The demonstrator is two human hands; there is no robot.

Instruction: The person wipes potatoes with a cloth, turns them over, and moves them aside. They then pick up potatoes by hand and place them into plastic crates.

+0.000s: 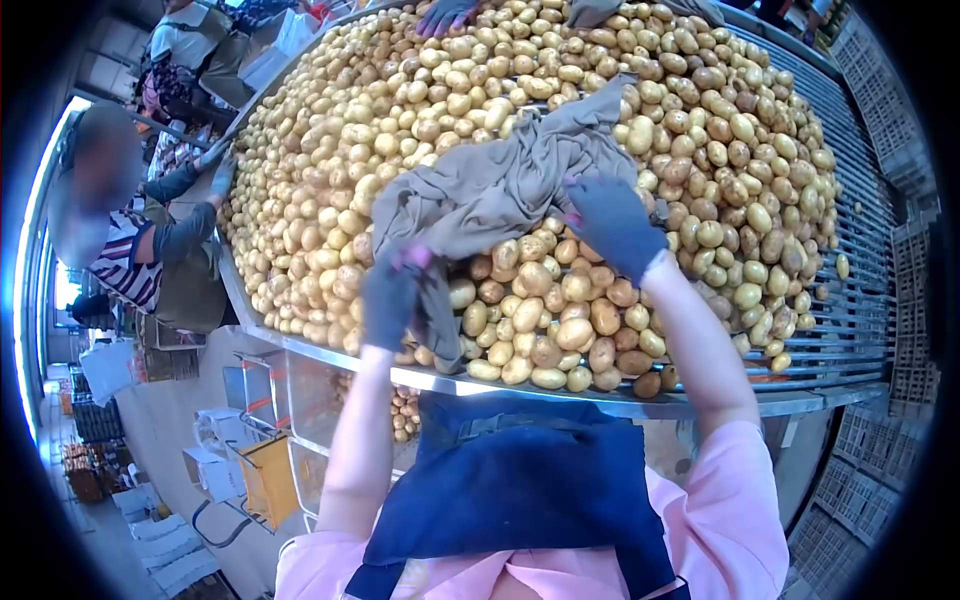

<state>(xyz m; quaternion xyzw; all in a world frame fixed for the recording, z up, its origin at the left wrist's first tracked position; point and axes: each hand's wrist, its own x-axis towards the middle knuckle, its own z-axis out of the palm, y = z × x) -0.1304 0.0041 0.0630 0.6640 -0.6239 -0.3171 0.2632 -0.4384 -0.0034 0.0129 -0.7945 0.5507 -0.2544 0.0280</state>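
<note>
A crumpled grey-brown cloth (480, 185) lies spread over a large heap of potatoes (320, 150) on a metal roller table (840, 300). My left hand (390, 298), in a dark glove with pink at the fingers, is closed on the cloth's near left end, where a fold hangs down toward the table edge. My right hand (612, 222), gloved the same way, grips the cloth's right side, its fingers partly hidden in the folds. Bare potatoes (550, 320) show between my two hands.
At the left edge stands a person (150, 220) with gloved hands by the rim. Another gloved hand (447, 15) rests on the potatoes at the far side. Stacked crates (905, 290) line the right. A yellow crate (267, 482) is at lower left.
</note>
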